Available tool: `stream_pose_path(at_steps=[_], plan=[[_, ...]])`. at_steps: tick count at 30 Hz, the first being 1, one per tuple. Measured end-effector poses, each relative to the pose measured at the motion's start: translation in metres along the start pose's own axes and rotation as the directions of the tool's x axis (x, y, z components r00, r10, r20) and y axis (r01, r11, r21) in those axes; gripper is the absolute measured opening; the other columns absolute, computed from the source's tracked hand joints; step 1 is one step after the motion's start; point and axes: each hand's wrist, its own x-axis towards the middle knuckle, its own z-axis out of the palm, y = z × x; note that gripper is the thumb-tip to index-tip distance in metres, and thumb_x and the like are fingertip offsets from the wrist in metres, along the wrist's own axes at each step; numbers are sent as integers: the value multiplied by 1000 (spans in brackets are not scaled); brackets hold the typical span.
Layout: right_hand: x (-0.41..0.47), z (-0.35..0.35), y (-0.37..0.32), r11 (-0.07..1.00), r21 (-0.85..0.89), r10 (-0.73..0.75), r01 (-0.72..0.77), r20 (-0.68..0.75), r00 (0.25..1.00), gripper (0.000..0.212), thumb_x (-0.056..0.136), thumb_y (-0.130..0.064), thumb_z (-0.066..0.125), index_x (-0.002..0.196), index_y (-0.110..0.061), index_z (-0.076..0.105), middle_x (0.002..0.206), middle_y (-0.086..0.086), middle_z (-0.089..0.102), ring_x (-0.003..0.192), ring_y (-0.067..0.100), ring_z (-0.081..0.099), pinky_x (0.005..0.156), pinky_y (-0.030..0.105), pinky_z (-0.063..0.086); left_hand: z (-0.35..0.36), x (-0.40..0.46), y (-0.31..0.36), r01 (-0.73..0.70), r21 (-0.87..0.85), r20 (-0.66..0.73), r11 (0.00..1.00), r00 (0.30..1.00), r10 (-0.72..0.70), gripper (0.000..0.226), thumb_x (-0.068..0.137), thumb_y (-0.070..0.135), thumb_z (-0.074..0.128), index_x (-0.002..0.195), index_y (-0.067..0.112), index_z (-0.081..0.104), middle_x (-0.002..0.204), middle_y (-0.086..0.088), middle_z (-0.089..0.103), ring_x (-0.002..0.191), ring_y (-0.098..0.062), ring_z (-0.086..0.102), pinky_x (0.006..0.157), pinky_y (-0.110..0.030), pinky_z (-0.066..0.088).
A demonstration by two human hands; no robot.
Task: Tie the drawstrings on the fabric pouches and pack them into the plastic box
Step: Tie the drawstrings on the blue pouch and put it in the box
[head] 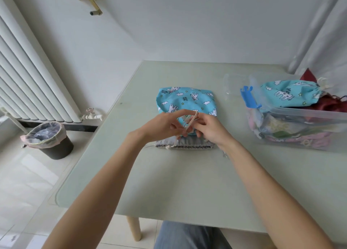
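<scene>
We saw a turquoise fabric pouch printed with white unicorns, clouds and small stars (pixel 187 100) lying flat near the middle of the pale green counter (pixel 169 183). Its near end rested on top of a grey ribbed fabric pouch (pixel 187 145), whose gathered edge and short cord end showed just below our hands. A cream-coloured drawstring cord (pixel 191 122) rose from the mouth of the turquoise pouch in a loop between the two hands.

The left hand (pixel 165 125) had its forefinger stretched out toward the right with the cord looped against its tip, while its other fingers curled down onto the cord near the pouch mouth. The right hand (pixel 208 127) pinched the cord between thumb and forefinger, its remaining fingers bent under. So each grip was closed on the drawstring, neither one released. The two hands almost touched above the near edge of the turquoise pouch.

At the right side of the counter stood a clear plastic storage box with a blue clip (pixel 300 124), well apart from the pouch being tied. Inside it lay more folded fabrics, and on top sat a second turquoise unicorn-print pouch (pixel 289 93) with its cord already gathered, beside dark red cloth (pixel 330 104).
</scene>
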Motion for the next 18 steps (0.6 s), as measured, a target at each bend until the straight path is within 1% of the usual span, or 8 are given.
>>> stream_pose_path(at_steps=[2, 4, 6, 9, 11, 14, 16, 18], plan=[[-4, 2, -4, 999, 44, -14, 13, 13, 1000, 14, 95, -8, 50, 99, -10, 64, 56, -12, 59, 42, 1, 42, 48, 11, 34, 1, 3, 0, -13, 2, 11, 1000, 1000, 13, 51, 89, 10, 60, 130, 34, 42, 85, 6, 74, 75, -4, 67, 88, -30, 52], [-8, 3, -9, 998, 63, -29, 25, 62, 998, 15, 96, -6, 47, 98, -7, 62, 48, -16, 57, 43, -3, 48, 47, 8, 35, 2, 4, -2, -32, -9, 25, 999, 999, 33, 50, 89, 8, 58, 129, 32, 41, 83, 4, 74, 72, -4, 66, 86, -33, 53], [-12, 2, -11, 995, 96, -38, 27, 120, 992, 16, 96, -3, 45, 100, -7, 60, 50, -21, 59, 48, -8, 52, 50, 5, 38, 2, 3, -2, -29, -43, 25, 999, 999, 30, 47, 89, 7, 57, 126, 32, 41, 82, 3, 74, 70, -7, 67, 84, -32, 53], [-13, -1, -11, 992, 118, -66, 45, 185, 980, 15, 93, -6, 53, 102, -15, 62, 62, -24, 62, 60, -10, 54, 54, 4, 38, 1, 1, -3, 0, -68, 1, 998, 1000, 0, 43, 90, 7, 56, 122, 32, 42, 85, 2, 74, 70, -17, 68, 79, -27, 53], [-13, 1, -10, 988, 136, -86, 71, 106, 991, 14, 92, -8, 56, 103, -4, 64, 57, -21, 60, 54, -7, 52, 51, 5, 37, 1, -1, -1, -6, -40, -18, 999, 1000, 5, 39, 90, 9, 56, 120, 30, 43, 84, 2, 73, 64, -15, 66, 74, -23, 53], [-8, 4, -5, 964, 260, -38, 56, -71, 997, 13, 90, -11, 60, 92, 1, 66, 56, -12, 56, 45, 0, 42, 42, 10, 31, 4, -1, -1, 18, 18, -181, 1000, 983, -15, 34, 88, 17, 63, 111, 25, 39, 80, 6, 72, 58, -5, 63, 71, -25, 52], [-6, 2, -2, 922, 388, 34, -9, -56, 998, 12, 90, -13, 59, 83, -5, 65, 57, -6, 55, 45, 5, 34, 40, 14, 22, 7, -1, -4, 70, -9, -327, 998, 943, -69, 36, 84, 24, 69, 103, 21, 39, 79, 11, 70, 60, 1, 63, 68, -20, 49], [-5, -1, -2, 890, 453, 56, -49, -3, 998, 14, 91, -14, 57, 80, -8, 63, 60, -5, 57, 47, 5, 35, 41, 16, 21, 10, 2, -9, 76, 1, -391, 997, 918, -69, 30, 82, 25, 70, 104, 20, 51, 77, 16, 66, 64, 7, 58, 65, -9, 42]])
